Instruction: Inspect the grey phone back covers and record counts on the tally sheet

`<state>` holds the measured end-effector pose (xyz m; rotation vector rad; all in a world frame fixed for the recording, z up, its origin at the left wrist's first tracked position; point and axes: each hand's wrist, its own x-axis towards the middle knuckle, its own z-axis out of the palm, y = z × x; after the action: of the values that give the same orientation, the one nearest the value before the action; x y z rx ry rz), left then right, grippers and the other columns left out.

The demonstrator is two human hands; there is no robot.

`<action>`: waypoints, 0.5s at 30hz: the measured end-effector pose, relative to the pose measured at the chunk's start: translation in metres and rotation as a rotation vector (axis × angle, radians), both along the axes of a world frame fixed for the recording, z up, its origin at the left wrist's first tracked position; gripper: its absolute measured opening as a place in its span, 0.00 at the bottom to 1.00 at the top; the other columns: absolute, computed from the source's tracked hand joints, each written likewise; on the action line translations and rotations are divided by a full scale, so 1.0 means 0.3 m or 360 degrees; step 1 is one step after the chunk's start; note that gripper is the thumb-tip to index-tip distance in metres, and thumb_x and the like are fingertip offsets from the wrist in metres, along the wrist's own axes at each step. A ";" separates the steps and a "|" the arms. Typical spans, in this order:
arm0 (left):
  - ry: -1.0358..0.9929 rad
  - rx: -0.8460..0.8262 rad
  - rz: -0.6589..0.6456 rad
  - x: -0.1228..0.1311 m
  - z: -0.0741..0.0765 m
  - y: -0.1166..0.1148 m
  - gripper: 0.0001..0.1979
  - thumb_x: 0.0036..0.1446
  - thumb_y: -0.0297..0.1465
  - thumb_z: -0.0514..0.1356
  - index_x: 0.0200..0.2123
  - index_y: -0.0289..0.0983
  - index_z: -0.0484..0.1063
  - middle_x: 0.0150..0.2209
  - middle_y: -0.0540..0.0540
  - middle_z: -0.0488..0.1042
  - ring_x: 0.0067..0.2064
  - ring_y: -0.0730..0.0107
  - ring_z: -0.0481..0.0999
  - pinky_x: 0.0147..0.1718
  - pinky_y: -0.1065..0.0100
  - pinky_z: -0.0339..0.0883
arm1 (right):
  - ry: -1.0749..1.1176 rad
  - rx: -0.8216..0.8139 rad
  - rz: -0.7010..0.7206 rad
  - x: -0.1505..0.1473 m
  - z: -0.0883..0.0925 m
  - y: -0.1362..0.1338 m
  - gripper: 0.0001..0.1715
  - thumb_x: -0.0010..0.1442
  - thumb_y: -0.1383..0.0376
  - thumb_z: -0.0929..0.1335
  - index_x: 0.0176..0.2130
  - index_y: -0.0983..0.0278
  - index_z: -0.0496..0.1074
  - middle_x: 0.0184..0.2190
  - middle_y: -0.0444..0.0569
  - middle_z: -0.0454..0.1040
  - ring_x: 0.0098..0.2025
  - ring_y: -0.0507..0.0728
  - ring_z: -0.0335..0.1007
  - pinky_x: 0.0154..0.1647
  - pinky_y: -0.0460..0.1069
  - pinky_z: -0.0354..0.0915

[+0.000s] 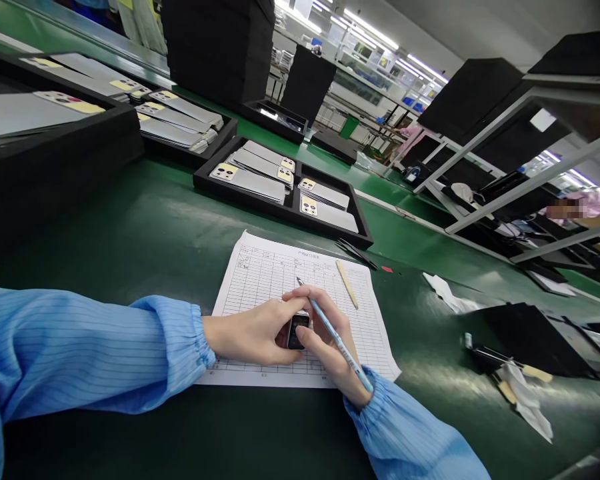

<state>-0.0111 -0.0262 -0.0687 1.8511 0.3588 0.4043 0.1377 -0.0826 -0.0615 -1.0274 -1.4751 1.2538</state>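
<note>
My left hand [253, 333] rests on a printed form sheet [260, 273] and curls round a small black device with a dark screen [298, 331]. My right hand [327, 343] touches the same device with its thumb and holds a blue pen [336, 339] between its fingers, tip pointing up and away from me. Both arms wear blue striped sleeves. A cream-coloured stick [347, 285] lies on the sheet's far right part.
A black tray [280, 210] of grey phone back covers sits beyond the sheet, with more trays [190, 153] at left. Black tweezers [356, 253], white wipes [450, 295], a black pad [535, 337] and small tools [510, 363] lie at right on the green bench.
</note>
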 end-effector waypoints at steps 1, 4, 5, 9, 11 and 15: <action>0.0003 0.0012 0.0004 0.000 0.001 0.000 0.09 0.49 0.24 0.57 0.35 0.35 0.59 0.27 0.52 0.63 0.26 0.74 0.65 0.22 0.71 0.60 | -0.0009 0.0003 -0.0002 0.001 0.000 0.000 0.20 0.53 0.70 0.65 0.47 0.61 0.62 0.44 0.49 0.65 0.43 0.56 0.64 0.45 0.52 0.63; 0.0040 0.0049 0.0013 0.000 0.000 0.001 0.09 0.49 0.24 0.56 0.36 0.35 0.60 0.29 0.50 0.63 0.27 0.73 0.65 0.23 0.70 0.61 | 0.0018 -0.0004 0.0040 0.004 -0.003 0.001 0.21 0.52 0.69 0.65 0.47 0.62 0.62 0.44 0.50 0.65 0.43 0.57 0.64 0.45 0.53 0.63; 0.0057 0.0050 0.0011 0.000 0.000 0.001 0.10 0.49 0.24 0.56 0.37 0.34 0.60 0.30 0.50 0.64 0.27 0.73 0.65 0.23 0.70 0.61 | 0.0035 -0.0010 0.0056 0.005 -0.005 0.003 0.21 0.52 0.68 0.65 0.47 0.62 0.61 0.44 0.50 0.64 0.44 0.57 0.64 0.45 0.53 0.63; 0.0090 0.0052 0.0005 -0.002 -0.003 0.001 0.11 0.50 0.25 0.57 0.38 0.34 0.59 0.29 0.50 0.64 0.27 0.72 0.65 0.23 0.69 0.61 | 0.0073 -0.0018 0.0081 0.007 -0.007 0.006 0.21 0.52 0.68 0.65 0.48 0.62 0.61 0.45 0.50 0.64 0.45 0.59 0.63 0.43 0.53 0.64; 0.0081 0.0062 0.0011 -0.002 -0.003 0.001 0.11 0.50 0.26 0.56 0.38 0.34 0.59 0.29 0.50 0.64 0.27 0.72 0.65 0.23 0.70 0.61 | 0.0071 -0.0019 0.0093 0.008 -0.006 0.005 0.22 0.52 0.67 0.65 0.48 0.62 0.60 0.45 0.51 0.64 0.47 0.60 0.62 0.44 0.54 0.64; 0.0040 0.0050 0.0041 -0.001 -0.003 0.000 0.09 0.51 0.29 0.56 0.35 0.35 0.57 0.26 0.51 0.63 0.25 0.73 0.64 0.20 0.71 0.58 | 0.0043 -0.0072 0.0165 0.008 -0.005 0.002 0.28 0.50 0.67 0.66 0.50 0.61 0.57 0.47 0.51 0.61 0.46 0.60 0.63 0.43 0.54 0.65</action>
<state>-0.0115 -0.0261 -0.0696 1.8851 0.3961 0.4066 0.1402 -0.0820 -0.0632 -0.9700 -1.5018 1.3749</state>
